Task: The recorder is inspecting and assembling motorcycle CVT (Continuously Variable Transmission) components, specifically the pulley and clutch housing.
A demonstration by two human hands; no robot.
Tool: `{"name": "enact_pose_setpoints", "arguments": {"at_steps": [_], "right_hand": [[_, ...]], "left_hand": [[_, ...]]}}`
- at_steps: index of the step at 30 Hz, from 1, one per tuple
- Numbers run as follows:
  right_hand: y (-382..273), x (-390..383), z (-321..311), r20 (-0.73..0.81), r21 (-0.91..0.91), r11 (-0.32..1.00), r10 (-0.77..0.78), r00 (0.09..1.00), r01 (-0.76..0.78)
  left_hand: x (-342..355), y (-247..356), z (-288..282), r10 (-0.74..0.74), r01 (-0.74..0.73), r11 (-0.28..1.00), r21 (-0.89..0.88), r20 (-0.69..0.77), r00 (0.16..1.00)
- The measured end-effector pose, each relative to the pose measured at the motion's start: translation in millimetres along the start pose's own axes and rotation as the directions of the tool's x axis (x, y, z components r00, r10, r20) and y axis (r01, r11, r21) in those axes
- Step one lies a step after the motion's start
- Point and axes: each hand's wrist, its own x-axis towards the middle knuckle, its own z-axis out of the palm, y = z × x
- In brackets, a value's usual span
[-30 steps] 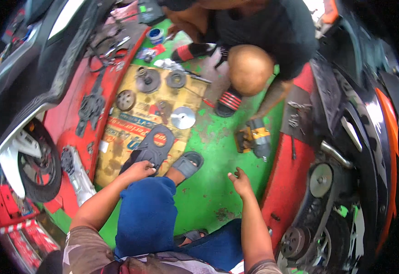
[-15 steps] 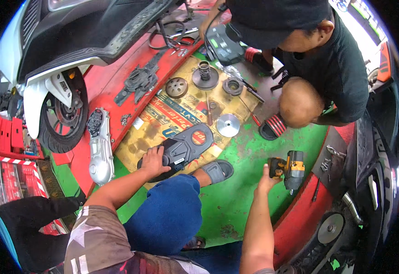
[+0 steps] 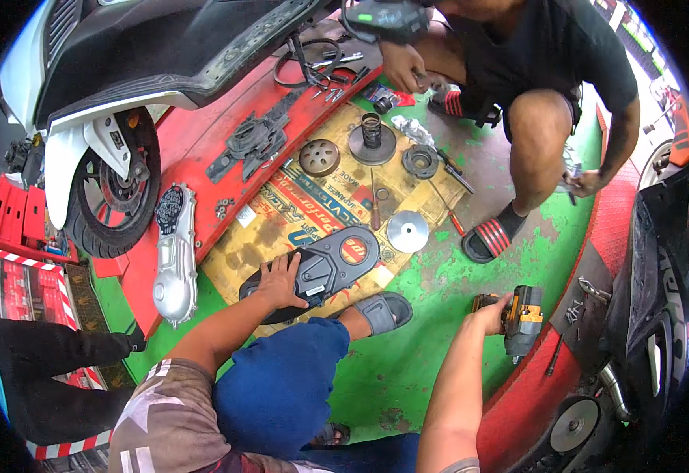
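My left hand lies with spread fingers on a long black plastic cover that has a red and yellow round emblem at its far end. Its palm rests on the near end of that cover, which sits on a stained yellow mat. Out to the right, my right hand is closed round the grip of a black and yellow cordless impact wrench. The wrench hangs above the green floor near a red raised edge, its nose pointing toward me. Part of its grip is hidden by my fingers.
Beyond the cover lie a silver disc, a clutch bell, a spring on a pulley and screwdrivers. A silver engine cover lies at left beside a scooter wheel. A co-worker crouches at far right.
My right hand with the impact wrench has shifted right and slightly down. The co-worker has leaned back and lifted their head away from the mat. My left hand stays on the black cover.
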Motion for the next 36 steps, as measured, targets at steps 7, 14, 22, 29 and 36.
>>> {"name": "enact_pose_setpoints", "arguments": {"at_steps": [7,14,22,29,36], "right_hand": [[-13.2,11.5,3.7,0.011,0.265,0.964,-0.025,1.000,0.021],[-7.8,49.1,-13.1,0.143,0.279,0.957,0.038,0.989,-0.077],[-12.3,-14.9,-80.7,0.366,0.260,0.963,-0.032,0.930,-0.069],[21.7,-9.2,-119.1,0.422,0.061,0.996,-0.081,0.903,0.060],[29.0,-19.6,-156.6,0.520,-0.134,0.879,-0.331,0.787,0.458]], "left_hand": [[5.2,-2.2,6.6,-0.058,0.056,0.991,-0.118,-0.013,0.998],[-27.2,-32.1,56.9,0.197,-0.209,0.978,0.012,-0.393,0.898],[-49.9,-63.5,52.7,0.258,-0.205,0.964,0.168,-0.413,0.874],[-43.7,-63.5,44.1,0.296,-0.256,0.954,0.155,-0.360,0.885],[-33.4,-92.0,45.2,0.283,-0.256,0.959,0.120,-0.379,0.881]]}}
